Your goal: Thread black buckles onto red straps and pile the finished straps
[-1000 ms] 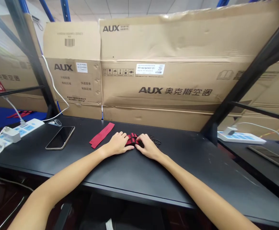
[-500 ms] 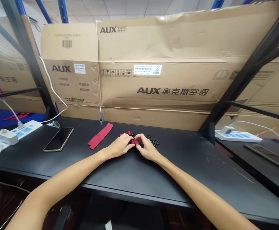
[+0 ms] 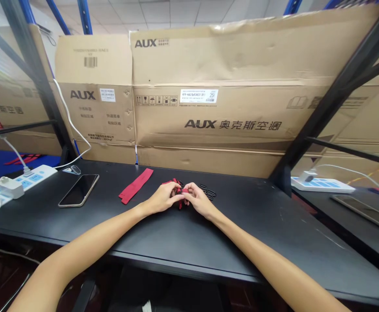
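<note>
Where the two hands meet at the middle of the desk, a small red fabric strap with black bands (image 3: 179,193) is pinched between them, bunched up and raised just off the surface (how it is folded cannot be made out at this size). The left hand (image 3: 162,200) is curled in on it from the left, with thumb and forefinger pressed together on the cloth. The right hand (image 3: 198,200) is closed on it from the other side in the same way, so that the fingertips of both hands are brought almost into contact.

Just behind the right hand, a few small black plastic rings (image 3: 209,192) are laid on the desk, near the strap but apart from it. To the left of the hands a flat red fabric strip (image 3: 136,185) is laid out aslant, well apart from the fingers. Farther left a dark-screened smartphone with a pale rim (image 3: 79,190) is set face up.

All of this is borne by a matt black desk top (image 3: 183,242). At its left end a white power strip with blue sockets (image 3: 30,178) is placed, with a white charger block (image 3: 10,187) plugged in and white cables trailed from it. The back of the desk is walled off by large brown cardboard cartons printed AUX (image 3: 228,99), stood between black metal rack posts (image 3: 332,99). On the neighbouring desk at the right a second white power strip (image 3: 322,185) is laid.
</note>
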`<action>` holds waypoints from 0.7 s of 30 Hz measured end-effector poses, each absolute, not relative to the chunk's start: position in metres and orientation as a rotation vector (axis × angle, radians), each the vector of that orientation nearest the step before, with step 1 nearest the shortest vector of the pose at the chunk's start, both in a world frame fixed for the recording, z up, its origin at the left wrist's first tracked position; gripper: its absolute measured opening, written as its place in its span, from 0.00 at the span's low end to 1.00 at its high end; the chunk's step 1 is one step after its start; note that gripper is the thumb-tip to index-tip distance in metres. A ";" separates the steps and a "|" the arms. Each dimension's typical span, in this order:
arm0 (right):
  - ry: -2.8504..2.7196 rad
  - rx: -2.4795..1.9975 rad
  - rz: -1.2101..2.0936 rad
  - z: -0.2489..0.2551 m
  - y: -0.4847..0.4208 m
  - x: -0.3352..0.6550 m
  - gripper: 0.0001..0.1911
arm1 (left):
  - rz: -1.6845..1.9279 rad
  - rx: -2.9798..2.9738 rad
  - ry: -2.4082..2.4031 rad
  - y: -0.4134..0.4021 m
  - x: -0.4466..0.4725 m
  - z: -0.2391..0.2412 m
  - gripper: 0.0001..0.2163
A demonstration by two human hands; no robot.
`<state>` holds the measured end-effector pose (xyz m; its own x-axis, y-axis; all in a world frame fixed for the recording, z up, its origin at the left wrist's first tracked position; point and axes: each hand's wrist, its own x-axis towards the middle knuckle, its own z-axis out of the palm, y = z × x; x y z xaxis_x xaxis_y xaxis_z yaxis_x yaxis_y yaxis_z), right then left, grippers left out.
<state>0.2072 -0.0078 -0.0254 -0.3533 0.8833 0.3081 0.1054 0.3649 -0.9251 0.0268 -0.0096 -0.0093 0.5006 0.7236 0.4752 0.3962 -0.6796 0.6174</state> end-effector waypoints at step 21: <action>-1.961 -1.078 0.547 -0.016 -0.005 0.217 0.07 | 0.997 2.472 0.899 -0.008 0.022 -0.005 0.15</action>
